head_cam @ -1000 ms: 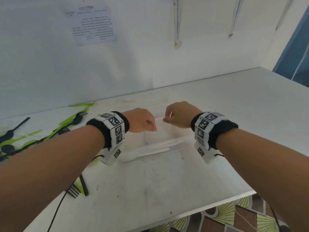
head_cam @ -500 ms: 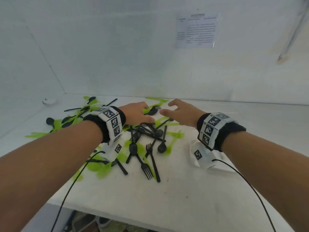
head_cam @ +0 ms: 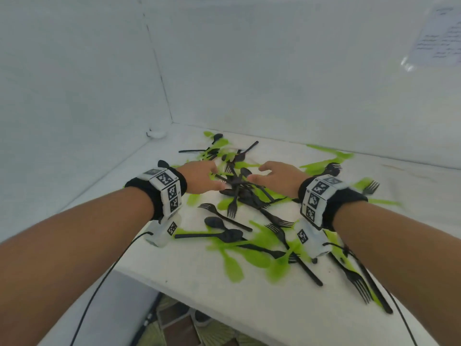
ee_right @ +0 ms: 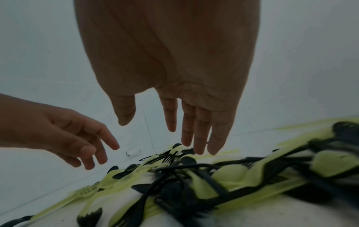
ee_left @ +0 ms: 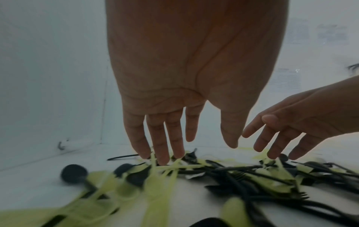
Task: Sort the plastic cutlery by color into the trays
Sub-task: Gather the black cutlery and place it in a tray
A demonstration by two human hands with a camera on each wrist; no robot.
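White walls close in a corner behind a white tabletop, which carries everything in play. Across its middle and right lies a loose heap of cutlery, black pieces and lime-green pieces crossed over one another, so that no colour can be lifted out without first parting it from the other; that tangle is probably why both hands come in together from either side. No trays show in any view, so the sorted places must lie elsewhere, and I judge the sorting of this heap barely begun.

Over the far side of the heap, the left hand reaches palm-down with its fingers straight and slightly spread, the tips touching or just above green handles near the wall corner. Opposite it, the right hand hangs likewise, fingers extended and apart, tips just over black forks and spoons. Neither hand holds anything.

Nearer the front edge, a black spoon and black fork lie separate from the main knot, easier picks.
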